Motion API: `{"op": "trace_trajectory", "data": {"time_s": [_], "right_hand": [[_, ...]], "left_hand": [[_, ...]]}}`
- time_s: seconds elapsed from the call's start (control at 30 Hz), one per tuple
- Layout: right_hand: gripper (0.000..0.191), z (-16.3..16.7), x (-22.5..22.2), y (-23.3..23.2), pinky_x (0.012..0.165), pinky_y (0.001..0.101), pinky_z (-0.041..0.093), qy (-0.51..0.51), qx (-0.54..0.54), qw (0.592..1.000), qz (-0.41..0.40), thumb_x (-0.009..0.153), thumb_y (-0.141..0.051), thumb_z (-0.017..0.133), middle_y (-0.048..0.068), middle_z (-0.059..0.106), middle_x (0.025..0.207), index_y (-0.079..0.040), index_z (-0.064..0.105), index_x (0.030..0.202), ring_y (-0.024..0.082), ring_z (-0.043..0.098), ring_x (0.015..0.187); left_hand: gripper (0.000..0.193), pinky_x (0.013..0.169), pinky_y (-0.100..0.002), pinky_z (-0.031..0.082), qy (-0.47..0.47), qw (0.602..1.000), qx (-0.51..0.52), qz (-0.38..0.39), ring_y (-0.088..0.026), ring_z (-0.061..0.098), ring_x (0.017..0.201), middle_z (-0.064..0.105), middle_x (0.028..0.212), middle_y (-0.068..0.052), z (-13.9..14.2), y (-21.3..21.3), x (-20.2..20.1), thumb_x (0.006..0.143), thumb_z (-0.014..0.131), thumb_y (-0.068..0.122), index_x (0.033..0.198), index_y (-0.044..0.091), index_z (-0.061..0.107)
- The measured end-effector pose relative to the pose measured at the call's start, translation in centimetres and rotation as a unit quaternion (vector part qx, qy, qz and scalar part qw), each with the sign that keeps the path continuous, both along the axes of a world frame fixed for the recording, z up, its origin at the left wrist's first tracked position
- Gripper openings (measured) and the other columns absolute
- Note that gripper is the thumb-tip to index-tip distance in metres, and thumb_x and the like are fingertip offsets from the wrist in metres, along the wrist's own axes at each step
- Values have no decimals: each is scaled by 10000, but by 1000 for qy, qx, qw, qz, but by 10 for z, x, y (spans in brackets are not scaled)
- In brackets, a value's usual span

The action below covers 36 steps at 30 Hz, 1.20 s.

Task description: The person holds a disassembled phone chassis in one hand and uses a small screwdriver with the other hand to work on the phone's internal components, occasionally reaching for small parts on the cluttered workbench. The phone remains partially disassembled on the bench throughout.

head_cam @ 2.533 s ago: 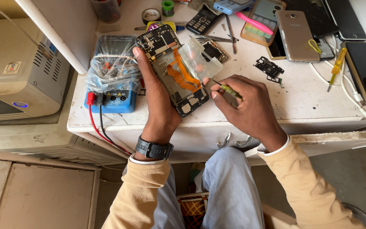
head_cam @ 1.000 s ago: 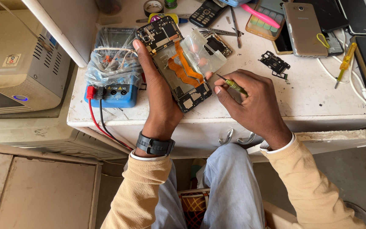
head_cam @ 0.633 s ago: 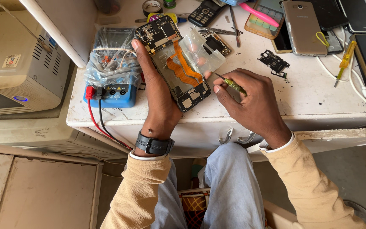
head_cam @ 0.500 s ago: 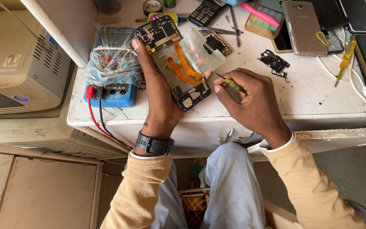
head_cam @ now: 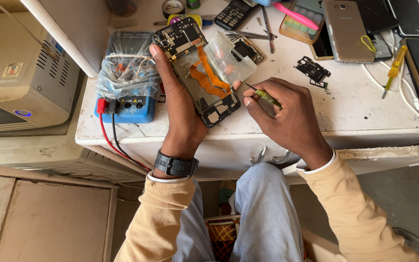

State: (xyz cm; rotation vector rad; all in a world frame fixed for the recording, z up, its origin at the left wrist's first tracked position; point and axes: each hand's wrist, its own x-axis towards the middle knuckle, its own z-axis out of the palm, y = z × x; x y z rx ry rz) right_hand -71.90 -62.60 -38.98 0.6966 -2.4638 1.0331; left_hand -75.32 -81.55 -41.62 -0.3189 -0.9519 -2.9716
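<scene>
**Inspector:** White worktable (head_cam: 248,116), scuffed and stained, fills the upper part of the view; its front edge runs just above the seated person's knees, with two metal drawer pulls (head_cam: 270,156) below it. To the left stands a grey appliance (head_cam: 20,82), close against the table's side, with little gap between them.

**Clerk:** Open room on the surface?

**Inspector:** Limited. A bare patch lies along the front right, between the right hand and the white cable (head_cam: 413,104). The far edge is crowded: a gold phone (head_cam: 346,29), dark phones at the right margin, a keypad handset (head_cam: 233,13), a tape roll (head_cam: 173,7). A blue multimeter (head_cam: 128,92) wrapped in clear plastic occupies the left, its red and black leads hanging over the front edge.

**Clerk:** The item in hand?

**Inspector:** An opened phone (head_cam: 199,70), back cover off, held tilted above the table's left-centre. Dark circuit board at the top, orange flex ribbon crossing the middle, small board at the bottom. A clear plastic film lies over its right side.

**Clerk:** Hands?

**Inspector:** Left hand (head_cam: 180,104) grips the phone from beneath, thumb along its left edge. Right hand (head_cam: 287,111) pinches a small green-handled screwdriver (head_cam: 264,96), tip directed at the phone's right edge. Whether the tip touches cannot be told.

**Clerk:** Smaller items?

**Inspector:** A black bracket piece (head_cam: 312,72) and a yellow screwdriver (head_cam: 396,62), both well apart from the hands.
</scene>
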Motion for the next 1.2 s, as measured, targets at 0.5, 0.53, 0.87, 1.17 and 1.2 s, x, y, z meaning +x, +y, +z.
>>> {"op": "trace_trajectory", "data": {"time_s": [0.5,0.53,0.87,1.17,1.2], "right_hand": [[105,2,9,-14,680,270,548,19,0,1000,7,959,-62,742,95,742,938,11,714,1029,131,731,819],[105,3,10,-15,684,272,549,20,1,1000,7,957,-59,743,97,743,937,13,713,1028,131,732,820],[104,13,20,-11,656,264,532,12,-6,1000,-4,947,-66,745,90,743,922,7,718,1016,123,717,791],[141,15,24,10,649,272,524,1,-28,999,-27,952,-104,748,88,732,895,10,713,1026,117,704,760],[143,13,23,10,657,268,531,2,-31,999,-23,958,-108,746,87,733,903,10,711,1032,115,704,764]], "left_hand": [[840,863,-491,642,10,1000,3,1,-252,684,991,644,1186,-119,5,-15,11,989,372,812,1377,82,524],[837,858,-494,644,7,1000,0,4,-254,686,985,645,1182,-120,6,-16,12,984,373,813,1372,86,520],[845,868,-493,637,3,1000,7,-3,-258,685,990,642,1185,-131,17,-11,21,973,376,805,1370,75,525],[825,856,-495,629,-21,1000,12,-14,-260,677,974,661,1166,-128,21,9,25,944,349,777,1347,82,537],[820,850,-493,628,-22,1000,8,-12,-257,677,970,661,1165,-124,19,9,25,938,349,774,1347,90,540]]}}
